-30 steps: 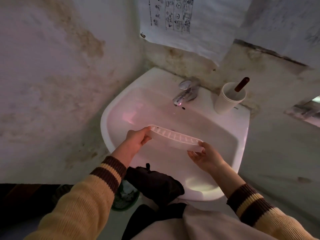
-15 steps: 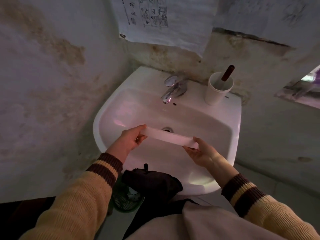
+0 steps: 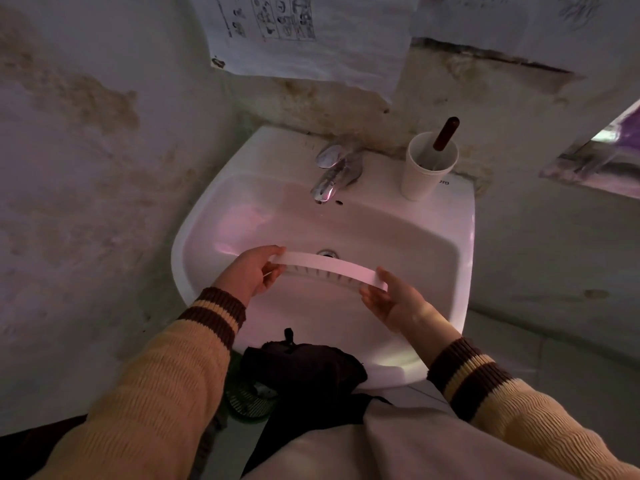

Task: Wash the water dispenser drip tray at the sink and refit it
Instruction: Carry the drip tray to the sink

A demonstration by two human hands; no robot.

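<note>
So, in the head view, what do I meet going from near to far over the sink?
Dark cloth → tray held by both hands → drain → tap → paper sheet on the wall.

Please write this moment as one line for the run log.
stage: tray at sink | drip tray: held over basin, tipped on edge | left hand: holds left end | right hand: holds right end | tap: no water visible

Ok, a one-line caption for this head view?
Both hands hold a white drip tray over the sink.
</note>
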